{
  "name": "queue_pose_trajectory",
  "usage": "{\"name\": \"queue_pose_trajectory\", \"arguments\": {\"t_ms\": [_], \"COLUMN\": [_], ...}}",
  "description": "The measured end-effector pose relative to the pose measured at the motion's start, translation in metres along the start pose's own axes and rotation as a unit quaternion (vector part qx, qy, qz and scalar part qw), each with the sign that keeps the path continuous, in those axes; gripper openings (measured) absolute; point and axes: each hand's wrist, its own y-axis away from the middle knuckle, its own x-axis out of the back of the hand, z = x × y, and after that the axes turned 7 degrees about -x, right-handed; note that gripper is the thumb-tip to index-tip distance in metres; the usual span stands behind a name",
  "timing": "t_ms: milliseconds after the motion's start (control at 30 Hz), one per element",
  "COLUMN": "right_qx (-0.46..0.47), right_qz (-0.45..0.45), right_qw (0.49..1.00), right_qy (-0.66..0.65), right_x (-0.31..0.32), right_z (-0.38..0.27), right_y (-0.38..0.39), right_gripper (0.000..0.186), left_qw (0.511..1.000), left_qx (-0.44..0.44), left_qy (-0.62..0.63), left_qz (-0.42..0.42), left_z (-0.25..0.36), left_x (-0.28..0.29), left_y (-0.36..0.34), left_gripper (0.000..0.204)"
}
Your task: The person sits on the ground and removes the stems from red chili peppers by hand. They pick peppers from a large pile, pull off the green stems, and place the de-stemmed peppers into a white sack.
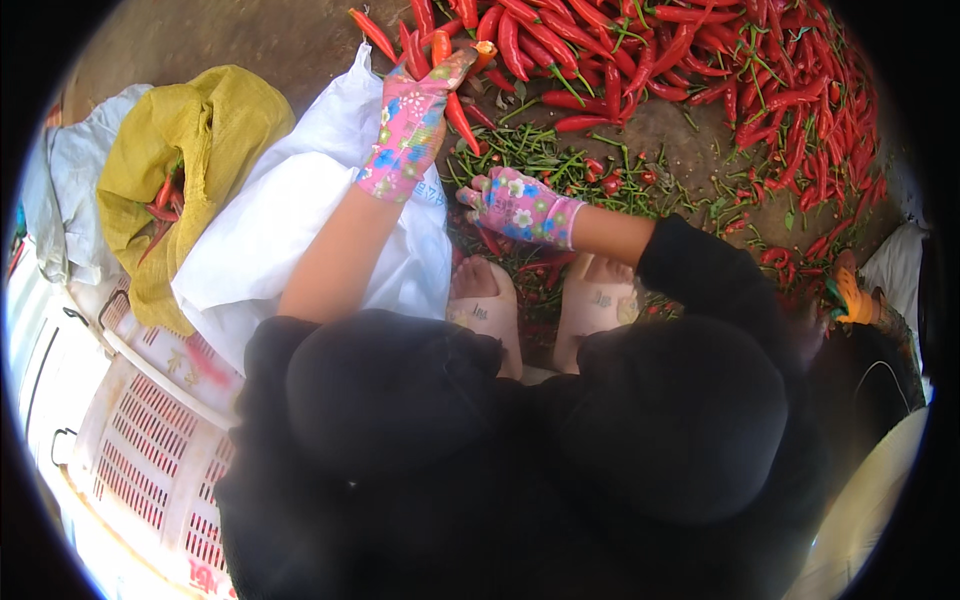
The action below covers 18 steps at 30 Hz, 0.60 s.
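My left hand, in a pink flowered glove, is closed round several red chili peppers. Their ends poke out on both sides of the fingers, above the edge of a white sack. Lower and to the right, my right hand wears a matching glove. Its fingers are curled in over a litter of green stems; whatever they may hold is hidden. Beyond both hands spreads a large heap of red chili peppers, many with green stems on.
A yellow woven sack with some peppers in its mouth stands at the left, beside pale plastic crates. My sandalled feet are just below my right hand. At the far right, another person's orange-gloved hand is near the heap.
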Motion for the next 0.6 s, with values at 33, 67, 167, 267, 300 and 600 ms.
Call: {"name": "queue_pose_trajectory", "arguments": {"t_ms": [33, 67, 167, 267, 300, 600], "right_qx": [0.003, 0.008, -0.010, 0.018, 0.022, -0.124], "right_qz": [-0.002, 0.009, -0.096, -0.080, -0.056, 0.001], "right_qw": [1.000, 1.000, 0.995, 0.996, 0.998, 0.978], "right_qy": [-0.007, 0.008, -0.022, 0.018, 0.028, -0.169], "right_x": [-0.002, -0.002, 0.007, 0.018, 0.021, 0.073], "right_z": [0.001, 0.002, -0.002, 0.003, 0.006, 0.018], "right_y": [-0.003, -0.006, -0.008, 0.001, 0.006, 0.039], "right_gripper": [0.016, 0.014, 0.014, 0.014, 0.014, 0.021], "left_qw": [1.000, 1.000, 0.999, 0.999, 0.999, 1.000], "left_qx": [0.000, -0.006, -0.036, -0.049, -0.026, -0.001], "left_qy": [-0.009, -0.011, 0.002, 0.024, 0.008, -0.027], "left_qz": [0.003, 0.007, -0.014, 0.005, 0.024, -0.013], "left_z": [-0.002, -0.005, -0.011, -0.008, -0.006, -0.001], "left_x": [0.001, 0.001, 0.000, -0.001, -0.001, -0.008], "left_y": [-0.001, 0.000, -0.002, -0.003, -0.003, -0.001], "left_gripper": [0.035, 0.030, 0.025, 0.023, 0.024, 0.026]}}
